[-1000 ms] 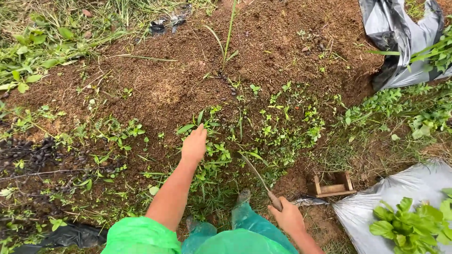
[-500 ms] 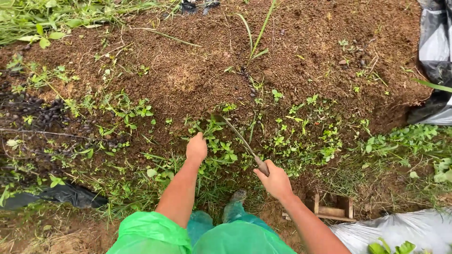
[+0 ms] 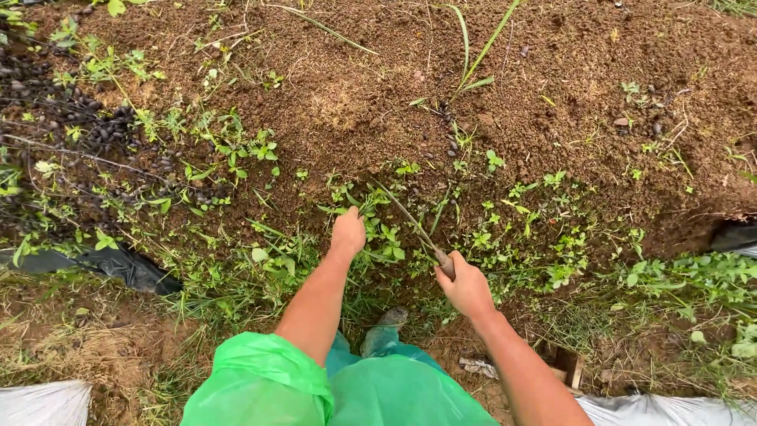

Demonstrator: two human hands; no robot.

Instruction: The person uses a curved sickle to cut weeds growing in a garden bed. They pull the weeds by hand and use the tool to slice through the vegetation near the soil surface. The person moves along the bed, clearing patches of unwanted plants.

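Left hand point(image 3: 348, 233) clenched on weeds point(image 3: 377, 237), right hand point(image 3: 467, 288) grasping a sickle point(image 3: 410, 222). Most of the soil bed point(image 3: 371, 95) remains weedy.

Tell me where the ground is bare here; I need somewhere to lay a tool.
Bare brown soil lies beyond the weeds, left of the tall grass shoot, and again at upper right. It is crowded around the left hand and the right hand with its blade, and at far left among dark pellets.

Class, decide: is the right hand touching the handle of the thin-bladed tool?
Touching. The head view shows the right hand wrapped around the tool handle, with no gap.
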